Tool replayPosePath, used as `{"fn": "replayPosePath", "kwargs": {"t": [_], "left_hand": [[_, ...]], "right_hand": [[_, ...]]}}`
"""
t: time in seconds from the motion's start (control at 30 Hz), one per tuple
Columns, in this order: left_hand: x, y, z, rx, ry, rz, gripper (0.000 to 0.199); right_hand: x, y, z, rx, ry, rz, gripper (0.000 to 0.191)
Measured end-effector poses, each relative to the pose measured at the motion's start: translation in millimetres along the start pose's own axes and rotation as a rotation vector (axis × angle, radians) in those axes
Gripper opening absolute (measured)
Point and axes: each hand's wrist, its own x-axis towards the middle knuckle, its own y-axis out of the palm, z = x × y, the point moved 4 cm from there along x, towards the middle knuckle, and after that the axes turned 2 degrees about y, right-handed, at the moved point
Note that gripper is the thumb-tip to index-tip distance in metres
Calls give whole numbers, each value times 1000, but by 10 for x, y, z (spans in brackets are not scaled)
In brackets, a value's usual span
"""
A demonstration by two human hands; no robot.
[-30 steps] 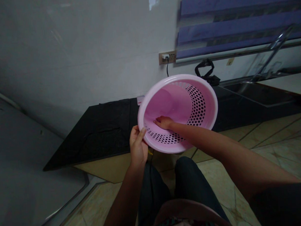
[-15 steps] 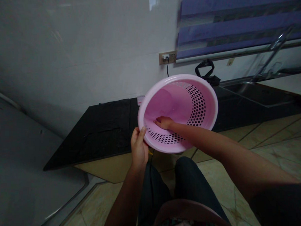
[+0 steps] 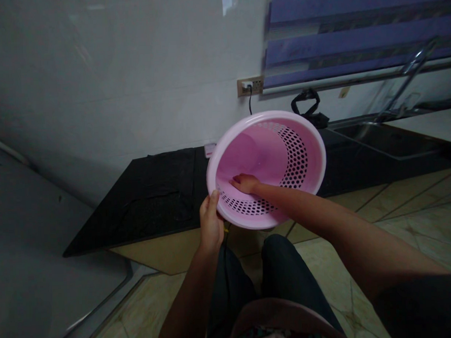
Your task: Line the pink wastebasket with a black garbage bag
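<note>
A round pink basket (image 3: 316,168) with rows of holes in its sides is tilted, its mouth facing me. My left hand (image 3: 211,222) grips the rim at its lower left, thumb over the edge. Inside the basket, my right hand (image 3: 245,183) rests near the inner wall at the left, its fingers curled together. Whether those fingers hold something small is too unclear to see.
Behind the basket runs a black countertop (image 3: 159,191) along a white wall. A wall socket (image 3: 249,86) with a plugged-in cable, a black bag (image 3: 312,109), a small label (image 3: 210,150) and a faucet (image 3: 411,78) are at the back. My knees are below.
My left hand has shifted very slightly to the right on the rim. The basket and my right hand look nearly the same.
</note>
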Motion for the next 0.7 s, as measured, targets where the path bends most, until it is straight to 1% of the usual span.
{"fn": "replayPosePath", "kwargs": {"t": [0.23, 0.37, 0.5, 0.7], "left_hand": [[-1, 9, -1, -35, -8, 53, 35], [-17, 14, -29, -28, -15, 104, 34], [-31, 18, -42, -13, -8, 160, 35], [-23, 3, -24, -18, -24, 225, 37]], "right_hand": [[34, 15, -9, -30, 5, -2, 65], [40, 2, 9, -18, -1, -6, 65], [54, -2, 15, -24, -28, 16, 64], [67, 3, -7, -17, -28, 11, 61]]}}
